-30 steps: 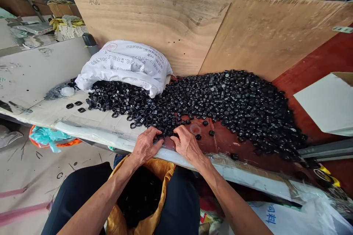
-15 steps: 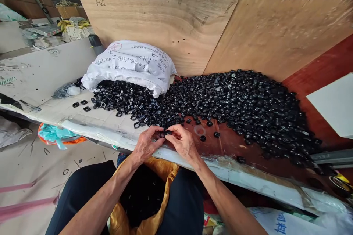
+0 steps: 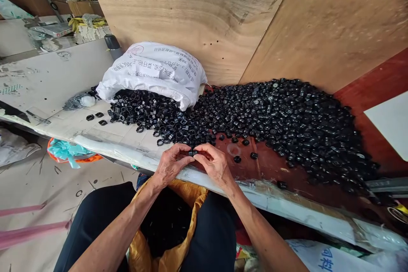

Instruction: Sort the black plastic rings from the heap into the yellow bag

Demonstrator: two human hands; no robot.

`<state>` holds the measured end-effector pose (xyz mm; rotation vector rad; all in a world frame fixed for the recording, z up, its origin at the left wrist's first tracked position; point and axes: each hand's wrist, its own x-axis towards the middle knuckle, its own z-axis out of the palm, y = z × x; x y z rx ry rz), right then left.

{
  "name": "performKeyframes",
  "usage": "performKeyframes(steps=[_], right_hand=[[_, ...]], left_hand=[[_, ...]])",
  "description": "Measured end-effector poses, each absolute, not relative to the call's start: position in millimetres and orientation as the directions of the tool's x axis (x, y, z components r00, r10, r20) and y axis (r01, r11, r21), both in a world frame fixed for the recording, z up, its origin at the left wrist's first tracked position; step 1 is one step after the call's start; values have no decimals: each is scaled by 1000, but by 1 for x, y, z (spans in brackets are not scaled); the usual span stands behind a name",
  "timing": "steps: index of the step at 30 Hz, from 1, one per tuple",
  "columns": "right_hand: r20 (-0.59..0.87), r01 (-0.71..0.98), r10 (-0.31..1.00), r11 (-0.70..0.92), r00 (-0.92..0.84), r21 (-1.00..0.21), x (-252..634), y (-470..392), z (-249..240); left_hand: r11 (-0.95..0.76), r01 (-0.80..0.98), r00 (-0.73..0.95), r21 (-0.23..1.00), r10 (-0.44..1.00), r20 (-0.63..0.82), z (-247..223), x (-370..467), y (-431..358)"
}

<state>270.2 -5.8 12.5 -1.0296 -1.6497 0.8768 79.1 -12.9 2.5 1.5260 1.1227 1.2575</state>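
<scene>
My left hand [image 3: 172, 164] and my right hand [image 3: 214, 164] meet at the table's front edge. Pinched between the fingertips of both is a small black plastic piece [image 3: 192, 152]; whether it is one part or two pressed together I cannot tell. Just beyond my left hand lies a heap of black plastic rings [image 3: 149, 112], partly under a white printed sack [image 3: 156, 66]. To the right spreads a larger heap of black round caps [image 3: 280, 114]. Between my knees an orange-yellow sack [image 3: 199, 208] stands open, with dark contents.
A plywood board [image 3: 191, 21] walls off the back of the table. A clear ring [image 3: 233, 149] and a few loose black caps [image 3: 254, 155] lie near my right hand. The table's front edge [image 3: 287, 206] is wrapped in plastic. A dark bottle [image 3: 113, 46] stands behind the white sack.
The camera view has tilted slightly downward. My fingertips have shifted on the small black piece, which now shows more plainly between my hands.
</scene>
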Motion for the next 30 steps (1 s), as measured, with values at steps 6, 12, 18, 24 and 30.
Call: performKeyframes(steps=[6, 12, 18, 24, 30], right_hand=[[382, 241, 905, 419, -186, -875, 270, -6, 16], [316, 266, 926, 364, -205, -893, 270, -6, 11], [378, 456, 891, 453, -252, -766, 266, -4, 7], [419, 467, 888, 458, -191, -757, 265, -6, 11], [408, 375, 879, 475, -247, -796, 269, -11, 16]], left_hand=[[-359, 190, 114, 914, 932, 343, 2, 77, -14], [-414, 245, 118, 877, 910, 397, 1, 78, -13], [-455, 254, 183, 854, 889, 420, 7, 77, -15], [-447, 246, 219, 860, 890, 400, 7, 77, -15], [-360, 204, 112, 910, 932, 344, 1, 78, -15]])
